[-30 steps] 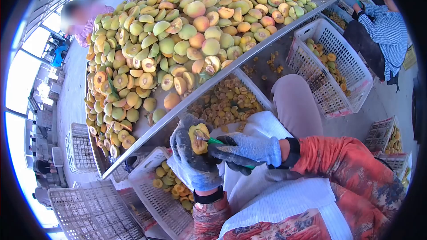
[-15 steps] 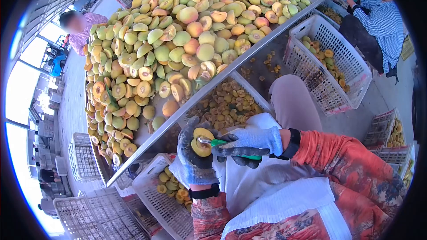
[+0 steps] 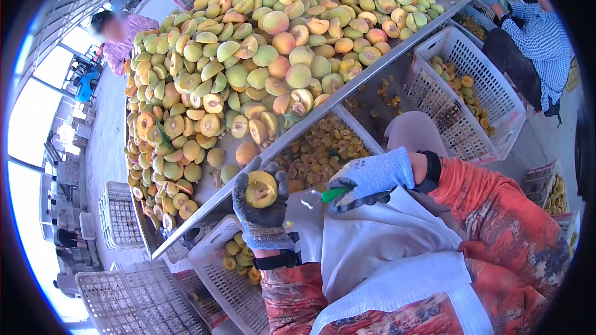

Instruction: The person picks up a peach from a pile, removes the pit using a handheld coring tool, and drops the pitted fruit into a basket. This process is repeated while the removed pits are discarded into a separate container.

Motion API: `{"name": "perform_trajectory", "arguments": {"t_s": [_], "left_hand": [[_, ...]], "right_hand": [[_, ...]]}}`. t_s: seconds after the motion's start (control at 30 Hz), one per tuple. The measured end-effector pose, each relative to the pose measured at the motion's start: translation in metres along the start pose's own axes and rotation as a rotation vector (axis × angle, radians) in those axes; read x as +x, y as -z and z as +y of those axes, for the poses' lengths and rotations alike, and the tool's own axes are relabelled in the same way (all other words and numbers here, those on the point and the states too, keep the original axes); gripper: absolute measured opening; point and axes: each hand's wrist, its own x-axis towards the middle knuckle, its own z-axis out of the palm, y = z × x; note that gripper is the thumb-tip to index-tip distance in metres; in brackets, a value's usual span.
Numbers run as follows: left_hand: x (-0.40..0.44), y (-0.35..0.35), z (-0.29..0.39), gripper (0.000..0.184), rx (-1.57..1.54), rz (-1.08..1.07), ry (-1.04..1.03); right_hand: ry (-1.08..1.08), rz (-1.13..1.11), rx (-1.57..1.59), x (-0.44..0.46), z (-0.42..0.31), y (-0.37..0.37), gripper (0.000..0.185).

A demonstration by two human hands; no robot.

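Observation:
My left hand (image 3: 266, 233), in a grey-blue glove with dark palm coating, is closed round a yellow stone-fruit half (image 3: 261, 189). Its cut face is turned up, showing a hollow in the middle. My right hand (image 3: 371, 180), gloved likewise, grips a small pitting tool by its green handle (image 3: 334, 195); the shiny metal tip (image 3: 308, 202) points left, apart from the fruit. A small yellowish bit (image 3: 288, 224) shows beside my left wrist, in front of the white apron (image 3: 372, 236).
Halved fruit (image 3: 248, 56) is heaped on a metal-edged table (image 3: 329, 104). Below it, a crate (image 3: 357, 125) holds small brownish-yellow pieces. Crates of fruit halves stand at lower left (image 3: 214, 260) and right (image 3: 496, 80). One person (image 3: 528, 43) sits at right; another (image 3: 121, 40) is beyond the heap.
The tool has come out of the fruit half, and my right hand has drawn back to the right. My left hand has shifted slightly left and tilted the cut face upward.

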Motion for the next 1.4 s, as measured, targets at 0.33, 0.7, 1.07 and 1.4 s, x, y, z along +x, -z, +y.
{"name": "perform_trajectory", "arguments": {"t_s": [0.33,0.7,1.07,1.4], "left_hand": [[0.02,-0.009,-0.012,0.051,0.303,-0.079,-0.213],[0.008,-0.017,-0.024,0.038,0.117,0.03,-0.253],[-0.013,-0.04,-0.025,0.031,0.111,0.058,-0.328],[-0.052,-0.056,-0.038,0.031,0.172,0.057,-0.484]], "right_hand": [[0.216,0.871,-0.612,0.028,0.001,-0.024,0.043],[0.217,0.901,-0.604,0.027,0.008,-0.024,0.033],[0.218,0.845,-0.667,0.02,-0.013,-0.036,0.034],[0.214,0.587,0.286,0.015,-0.018,-0.075,0.033]]}}
